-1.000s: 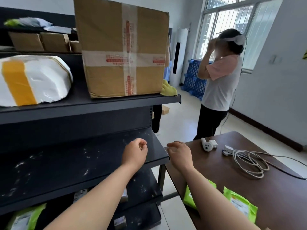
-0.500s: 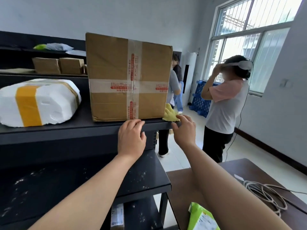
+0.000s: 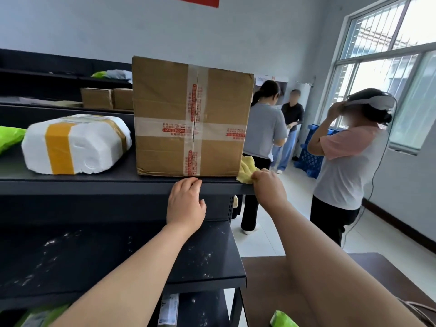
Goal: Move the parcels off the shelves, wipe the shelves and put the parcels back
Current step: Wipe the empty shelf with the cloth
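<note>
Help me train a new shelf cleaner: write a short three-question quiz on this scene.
1. True or false: the right hand grips the crumpled yellow cloth beside the tall brown taped cardboard box.
2. What lies left of that box on the same shelf? A) a white foam parcel banded with yellow tape B) a blue plastic crate C) a coiled cable
3. Fill in: the left hand rests on the front ____ of the black metal shelf.
Key: 1 true; 2 A; 3 edge.
</note>
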`<state>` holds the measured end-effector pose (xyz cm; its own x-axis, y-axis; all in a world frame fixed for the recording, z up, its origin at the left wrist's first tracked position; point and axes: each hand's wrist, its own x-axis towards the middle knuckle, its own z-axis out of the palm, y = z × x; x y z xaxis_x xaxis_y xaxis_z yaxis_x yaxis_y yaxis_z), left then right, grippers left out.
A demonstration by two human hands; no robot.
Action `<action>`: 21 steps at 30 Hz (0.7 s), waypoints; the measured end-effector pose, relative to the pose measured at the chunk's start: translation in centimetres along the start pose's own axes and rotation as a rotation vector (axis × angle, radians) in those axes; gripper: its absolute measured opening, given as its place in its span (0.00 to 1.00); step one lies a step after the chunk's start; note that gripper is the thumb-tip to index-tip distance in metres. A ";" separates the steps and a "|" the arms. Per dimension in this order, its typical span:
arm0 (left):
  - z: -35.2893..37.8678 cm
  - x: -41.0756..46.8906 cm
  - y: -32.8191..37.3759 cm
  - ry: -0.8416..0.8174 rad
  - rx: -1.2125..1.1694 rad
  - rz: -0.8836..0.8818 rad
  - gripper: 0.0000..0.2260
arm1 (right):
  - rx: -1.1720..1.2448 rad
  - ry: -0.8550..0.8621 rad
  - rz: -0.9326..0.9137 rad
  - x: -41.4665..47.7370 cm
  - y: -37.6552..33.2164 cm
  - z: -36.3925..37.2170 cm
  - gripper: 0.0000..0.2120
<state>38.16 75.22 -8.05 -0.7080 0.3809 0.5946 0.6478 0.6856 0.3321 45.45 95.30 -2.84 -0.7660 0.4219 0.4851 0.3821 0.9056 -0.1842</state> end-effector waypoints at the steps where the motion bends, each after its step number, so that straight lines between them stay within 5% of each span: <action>1: -0.1 0.0 0.2 -0.013 0.012 -0.005 0.24 | -0.022 0.002 0.000 0.1 0.1 -0.2 0.14; 10: -0.4 0.3 1.6 -0.085 0.095 -0.052 0.27 | 0.302 0.082 0.173 -2.9 4.1 -1.6 0.09; 16: -0.2 -1.6 3.6 -0.034 -0.153 0.003 0.22 | 0.657 -0.069 0.206 -6.0 6.4 -2.6 0.09; 21: 0.7 -4.7 5.2 -0.169 -0.355 -0.041 0.19 | 0.979 -0.232 0.324 -9.3 8.9 -2.6 0.09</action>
<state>44.67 77.45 -9.63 -0.7522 0.4751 0.4566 0.6542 0.4561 0.6033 57.34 99.33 -6.73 -0.8213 0.5547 0.1334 0.0815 0.3456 -0.9349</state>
